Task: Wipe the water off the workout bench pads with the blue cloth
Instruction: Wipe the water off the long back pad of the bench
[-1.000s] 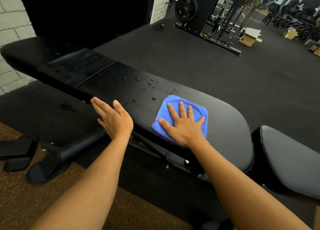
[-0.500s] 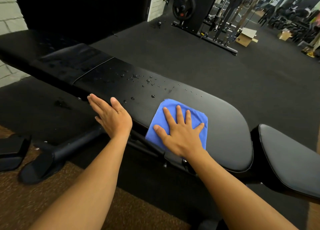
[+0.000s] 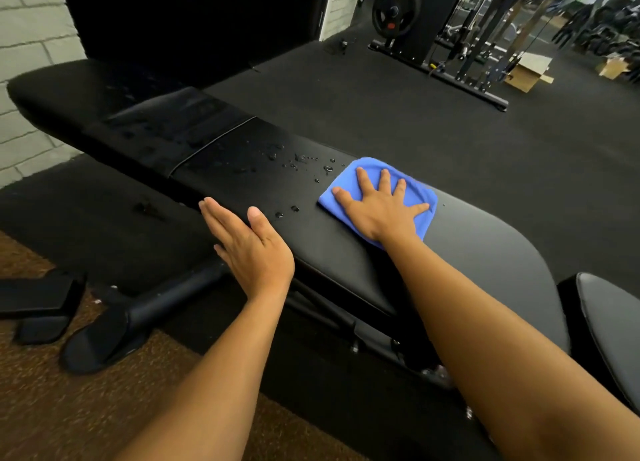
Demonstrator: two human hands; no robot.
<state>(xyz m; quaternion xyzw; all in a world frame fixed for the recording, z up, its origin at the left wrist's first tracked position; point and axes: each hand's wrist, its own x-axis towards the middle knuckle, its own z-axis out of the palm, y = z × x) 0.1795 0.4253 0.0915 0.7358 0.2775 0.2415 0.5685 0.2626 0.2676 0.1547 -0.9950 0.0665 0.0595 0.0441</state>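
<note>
A long black back pad point(image 3: 485, 252) of the workout bench runs from the upper left to the lower right. Water drops point(image 3: 298, 164) dot its middle. The blue cloth point(image 3: 420, 197) lies flat on the pad beside the drops. My right hand point(image 3: 381, 207) presses on the cloth with fingers spread. My left hand point(image 3: 249, 242) rests flat with straight fingers on the pad's near edge, left of the cloth. A second, seat pad point(image 3: 609, 325) shows at the right edge.
The bench's black foot and frame point(image 3: 114, 329) lie on the floor below the pad. A white brick wall point(image 3: 27, 44) stands at the left. A weight rack with a plate point(image 3: 394, 10) and cardboard boxes point(image 3: 526, 72) stand far back on the black rubber floor.
My right hand has slid the cloth away from the pad's near edge toward its far side, up to the drops. My left hand has stayed on the pad's edge.
</note>
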